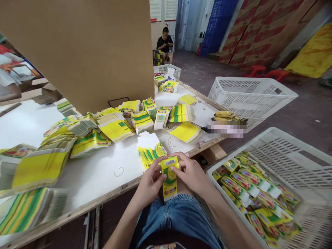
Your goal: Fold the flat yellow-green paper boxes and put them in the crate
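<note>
1. Grips a yellow carton (170,181) between left hand (150,181) and right hand (188,173), with both thumbs on its front.
2. Holds it over the jeans (178,216), just beside the table (97,173).
3. Has a carton stack (151,150) nearby, a white crate (287,147) of packs (256,188) at right.

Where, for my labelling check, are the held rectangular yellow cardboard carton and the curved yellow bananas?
Rectangular yellow cardboard carton (170,180), head view: printed face.
Curved yellow bananas (224,115), head view: peel.
</note>
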Motion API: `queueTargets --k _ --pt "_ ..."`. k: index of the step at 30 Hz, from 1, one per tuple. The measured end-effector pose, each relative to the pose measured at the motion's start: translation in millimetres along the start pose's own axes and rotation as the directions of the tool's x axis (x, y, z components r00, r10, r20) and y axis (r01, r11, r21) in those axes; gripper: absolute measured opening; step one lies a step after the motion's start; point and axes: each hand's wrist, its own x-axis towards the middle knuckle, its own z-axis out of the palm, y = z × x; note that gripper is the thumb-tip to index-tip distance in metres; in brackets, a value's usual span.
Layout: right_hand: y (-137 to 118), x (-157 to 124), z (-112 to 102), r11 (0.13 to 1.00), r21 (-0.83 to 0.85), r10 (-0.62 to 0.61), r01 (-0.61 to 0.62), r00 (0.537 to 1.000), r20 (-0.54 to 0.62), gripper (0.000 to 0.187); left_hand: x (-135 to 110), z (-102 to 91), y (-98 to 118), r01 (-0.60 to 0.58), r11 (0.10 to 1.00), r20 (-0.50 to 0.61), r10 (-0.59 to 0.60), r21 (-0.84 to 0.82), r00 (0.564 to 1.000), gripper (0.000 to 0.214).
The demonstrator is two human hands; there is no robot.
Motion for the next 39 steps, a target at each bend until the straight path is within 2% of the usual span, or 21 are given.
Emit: queueTargets --k 4,7,10,12,14,16,18,19,20,21,22,23,24,26,28,29,31,34,36,37,39 --pt "3.0 -1.5 -0.7 0.988 0.154 -0.019 0.014 0.999 0.03 0.042 0.4 -4.4 -1.3 -0.024 0.993 -0.028 0.021 -0.114 0.999 0.048" --pt "8.7 -0.9 2.6 0.941 0.334 -0.047 0.061 0.998 -0.051 0.034 1.9 -3.7 1.0 -0.009 0.994 -0.03 0.006 -0.107 1.0 0.047" --pt "12.0 -1.1 8.1 0.861 0.502 -0.035 0.082 0.994 -0.101 0.029 4.4 9.3 2.7 0.003 0.999 -0.029 -0.004 -0.047 1.0 0.044" --pt "12.0 -7.0 3.9 0.847 0.523 -0.027 0.098 0.99 -0.141 0.026 6.4 23.7 2.0 -0.022 1.0 -0.043 0.023 0.01 0.999 0.042" --pt "11.9 -19.7 -13.9 0.911 0.384 -0.056 0.152 0.967 -0.249 0.022 8.5 35.8 0.0 -0.068 0.996 -0.034 0.07 0.056 0.997 0.041" --pt "14.0 -36.1 -44.2 0.98 0.08 -0.133 0.181 0.901 -0.412 0.02 10.5 38.1 -2.3 -0.131 0.964 -0.033 0.143 0.232 0.989 0.045" --pt "19.1 -49.5 -75.4 0.959 -0.268 -0.24 0.096 0.778 -0.581 0.021 12.0 28.1 -5.2 -0.162 0.824 -0.126 0.27 0.543 0.954 0.042" --pt "22.5 -52.7 -86.0 0.925 -0.377 -0.286 0.046 0.738 -0.612 0.023 12.4 19.6 -7.2 -0.136 0.735 -0.182 0.336 0.665 0.924 0.04" --pt "26.2 -52.7 -90.7 0.904 -0.427 -0.308 0.019 0.721 -0.621 0.028 12.8 9.9 -9.7 -0.103 0.647 -0.218 0.397 0.756 0.892 0.036" --pt "29.8 -48.9 -88.5 0.908 -0.417 -0.294 0.022 0.744 -0.6 0.03 13.2 0.1 -12.6 -0.063 0.571 -0.234 0.432 0.819 0.871 0.035" --pt "33.2 -41.2 -79.4 0.935 -0.352 -0.245 0.042 0.795 -0.554 0.03 13.5 -8.8 -15.7 -0.029 0.508 -0.231 0.441 0.861 0.867 0.035" --pt "36.0 -30.1 -64.3 0.97 -0.236 -0.157 0.05 0.873 -0.461 0.028 13.6 -16.3 -18.8 0.0 0.46 -0.221 0.427 0.888 0.877 0.034" --pt "38.1 -16.4 -44.9 0.995 -0.096 -0.065 0.027 0.907 -0.415 0.026 13.5 -22.1 -21.6 0.018 0.425 -0.208 0.407 0.905 0.89 0.033" --pt "39.6 13.9 -2.3 0.981 0.195 0.082 -0.01 0.928 -0.364 0.026 12.5 -28.9 -25.5 0.031 0.381 -0.185 0.373 0.924 0.909 0.033" --pt "38.4 39.1 32.1 0.956 0.294 0.112 -0.006 0.932 -0.344 0.029 10.9 -31.8 -26.8 0.037 0.366 -0.176 0.356 0.93 0.918 0.034" --pt "37.7 47.5 43.0 0.943 0.334 0.122 -0.001 0.932 -0.342 0.029 10.1 -32.6 -26.5 0.04 0.366 -0.177 0.35 0.93 0.92 0.034" --pt "37.8 54.5 51.4 0.915 0.404 0.145 0.01 0.925 -0.351 0.028 9.1 -33.1 -24.8 0.045 0.383 -0.19 0.349 0.923 0.918 0.032" --pt "40.5 46.0 43.5 0.838 0.546 0.206 0.014 0.918 -0.34 0.033 10.0 -28.9 -21.6 0.043 0.483 -0.28 0.43 0.875 0.859 0.03" --pt "40.5 34.4 37.0 0.771 0.636 0.242 0.007 0.921 -0.304 0.038 12.0 -21.9 -20.2 0.001 0.658 -0.382 0.435 0.753 0.816 0.037" --pt "39.2 28.6 35.3 0.741 0.672 0.255 0.001 0.925 -0.283 0.039 13.2 -17.6 -19.7 -0.037 0.77 -0.418 0.386 0.637 0.822 0.04" --pt "34.1 18.8 35.2 0.691 0.723 0.274 -0.013 0.93 -0.246 0.041 15.1 -9.4 -19.0 -0.101 0.945 -0.392 0.224 0.311 0.892 0.044"
